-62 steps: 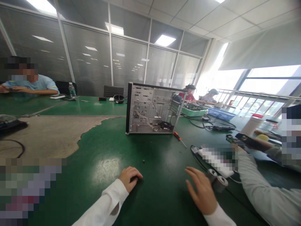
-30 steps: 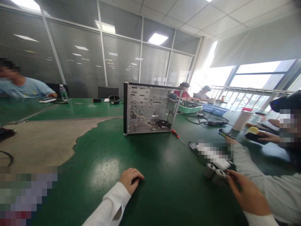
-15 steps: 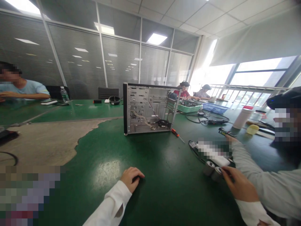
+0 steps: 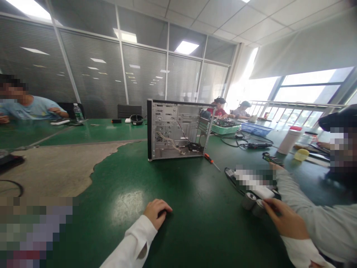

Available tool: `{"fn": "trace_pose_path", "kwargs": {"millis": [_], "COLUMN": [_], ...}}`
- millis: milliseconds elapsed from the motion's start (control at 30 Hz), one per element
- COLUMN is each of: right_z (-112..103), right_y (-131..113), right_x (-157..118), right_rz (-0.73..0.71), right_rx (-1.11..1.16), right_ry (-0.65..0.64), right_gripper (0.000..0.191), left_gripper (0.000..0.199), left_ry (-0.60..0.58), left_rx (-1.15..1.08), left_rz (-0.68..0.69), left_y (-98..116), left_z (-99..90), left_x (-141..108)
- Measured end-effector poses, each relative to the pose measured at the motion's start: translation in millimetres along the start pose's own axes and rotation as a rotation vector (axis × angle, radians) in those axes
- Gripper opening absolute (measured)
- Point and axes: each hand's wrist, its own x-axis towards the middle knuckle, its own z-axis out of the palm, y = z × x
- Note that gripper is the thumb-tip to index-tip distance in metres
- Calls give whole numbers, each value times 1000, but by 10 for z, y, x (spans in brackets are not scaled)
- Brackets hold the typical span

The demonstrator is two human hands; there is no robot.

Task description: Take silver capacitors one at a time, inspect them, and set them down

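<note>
- Desk: wide green stretch between the hands, lower center, runs off bottom edge; lower-left corner pixelated out.
- Computer case: upright mid-frame, open side facing camera, room in front; far side hidden.
- Co-worker's grey sleeve: right edge, crowds right hand; cut off by frame.
- Right hand: lower right, fingertips at near cylinder's rim; can't tell if grasping.
- Left hand: lower center, loosely curled on desk, room both sides; under fingers hidden, can't tell if holding.
- White block: right of center, just beyond cylinders, mostly pixelated.
- Far cylinder, near cylinder: lower right, side by side; near one partly covered by fingers.
</note>
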Motion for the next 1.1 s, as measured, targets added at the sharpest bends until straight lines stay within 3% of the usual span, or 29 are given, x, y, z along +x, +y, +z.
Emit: {"fn": "trace_pose_path", "kwargs": {"millis": [267,467,567,667,767,933,1100], "right_z": [-47,-15,35,81,103,92,116], "right_y": [8,40,-17,-84,-191,-687,-1585], "right_x": [-44,56,168,315,471,621,611], "right_rz": [-32,-186,-302,-369,-409,-465,-577], "right_rx": [39,-27,-44,-25,23,115,292], "right_ry": [-46,-105,-243,-409,-491,-573,-594], "right_gripper": [29,38,47,39,32,31,40], "left_gripper": [26,26,27,27,27,28,32], "left_ry": [13,16,9,11,14,26,90], "left_rx": [-8,1,9,14,15,-2,-48], "left_rz": [7,14,11,18,21,27,22], "left_y": [-1,-9,-9,-10,-15,-22,-48], "left_z": [4,14,11,9,9,18,59], "left_x": [-5,0,0,-3,-5,-4,-13]}}
